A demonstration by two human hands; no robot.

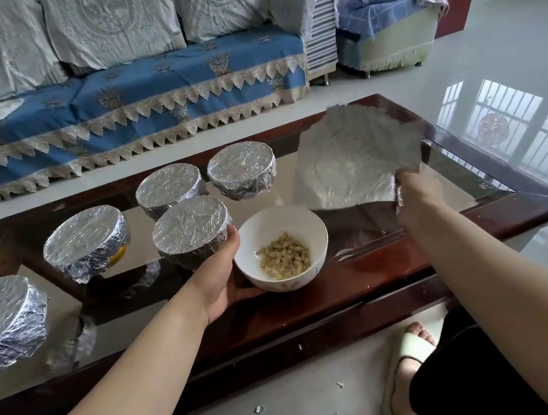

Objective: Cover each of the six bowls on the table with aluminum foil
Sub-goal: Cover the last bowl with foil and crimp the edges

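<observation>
Because the foil sheet [356, 159] is gripped at only one corner, it could flop, fold on itself or tear as it swings toward the open white bowl [281, 247], and a crumpled sheet may not reach all round the rim. The bowl, holding pale food pieces, stands near the front edge of the bench [525, 211]; a careless push could slide it off.

The right hand [415, 190] pinches the sheet's near corner, right of and beyond the bowl, the foil spreading up and away from its fingers. The left hand [220, 272] lies just left of the bowl, fingers curved and thumb up against a foil-covered bowl [192, 227]; whether it grips either bowl I cannot tell. Four more covered bowls stand left of and behind the open one.
</observation>
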